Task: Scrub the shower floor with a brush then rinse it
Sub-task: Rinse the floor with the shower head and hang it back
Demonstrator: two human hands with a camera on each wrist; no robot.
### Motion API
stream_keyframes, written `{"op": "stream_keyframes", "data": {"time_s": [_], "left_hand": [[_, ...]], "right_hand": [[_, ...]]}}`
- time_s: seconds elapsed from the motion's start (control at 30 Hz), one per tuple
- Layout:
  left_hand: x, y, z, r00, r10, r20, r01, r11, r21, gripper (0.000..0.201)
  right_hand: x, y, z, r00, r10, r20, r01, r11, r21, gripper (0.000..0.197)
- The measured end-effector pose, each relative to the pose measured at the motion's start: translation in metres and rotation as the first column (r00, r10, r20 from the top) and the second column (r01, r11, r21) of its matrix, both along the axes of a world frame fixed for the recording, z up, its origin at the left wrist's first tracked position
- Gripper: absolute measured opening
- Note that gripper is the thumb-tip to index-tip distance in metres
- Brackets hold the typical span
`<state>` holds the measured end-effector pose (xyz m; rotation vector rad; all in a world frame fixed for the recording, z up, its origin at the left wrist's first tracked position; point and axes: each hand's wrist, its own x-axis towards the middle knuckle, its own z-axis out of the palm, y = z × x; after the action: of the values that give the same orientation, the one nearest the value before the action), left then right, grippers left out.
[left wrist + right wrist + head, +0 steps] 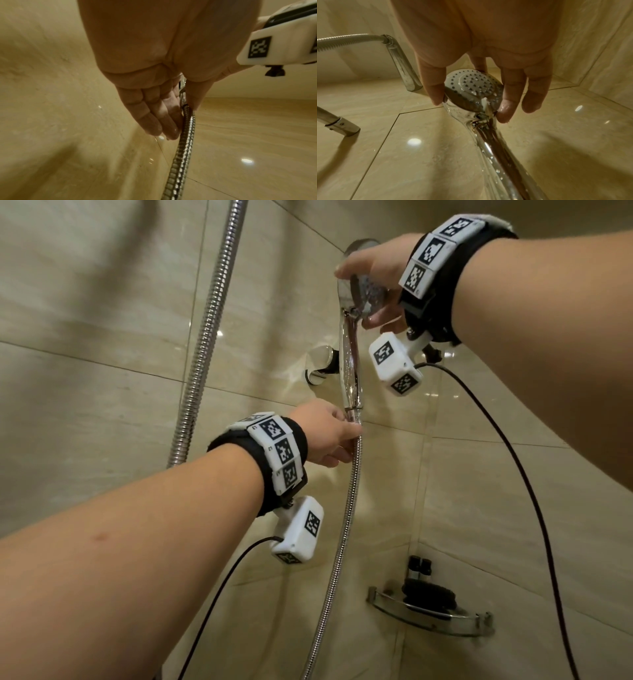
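Up high, both hands are working the shower head (pixel 365 289) near the tiled wall (pixel 102 371). R hand (pixel 373 268) is gripping the round spray face, thumb on one rim, fingers (pixel 508 102) curled round the other side; droplets are sitting on the nozzles. Chrome handle (pixel 349 361) is running down from R hand toward L hand (pixel 325 436). L hand is pinching the handle's lower end where the metal hose (pixel 342 535) joins, thumb on one side, fingers (pixel 159 115) lying nearly straight along the other. Hose is hanging below L hand. Wall bracket (pixel 320 364) is sitting just beside the handle, between the hands. Second hose (pixel 205 330) is running left of both hands. Corner shelf (pixel 428 611) w/ dark items is sitting well below R hand. No brush showing in any view.
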<state>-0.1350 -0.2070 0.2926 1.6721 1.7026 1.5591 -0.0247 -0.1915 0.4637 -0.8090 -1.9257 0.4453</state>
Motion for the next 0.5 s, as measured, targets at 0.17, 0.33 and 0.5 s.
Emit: {"op": "stream_keyframes", "data": {"time_s": [0.17,0.33,0.5], "left_hand": [[-0.008,0.006,0.006,1.000,0.019,0.010,-0.019,0.998,0.053,0.024],[-0.015,0.009,0.011,0.997,0.078,0.003,-0.078,0.990,0.119,0.020],[-0.015,0.010,0.020,0.994,0.107,0.013,-0.108,0.976,0.189,0.023]], "right_hand": [[-0.006,0.000,0.006,1.000,-0.019,0.009,0.018,0.999,0.043,0.065],[-0.010,0.000,0.011,0.999,-0.023,-0.023,0.024,0.997,0.072,0.064],[-0.009,0.004,0.019,1.000,-0.013,-0.001,0.013,0.995,0.103,0.046]]}}
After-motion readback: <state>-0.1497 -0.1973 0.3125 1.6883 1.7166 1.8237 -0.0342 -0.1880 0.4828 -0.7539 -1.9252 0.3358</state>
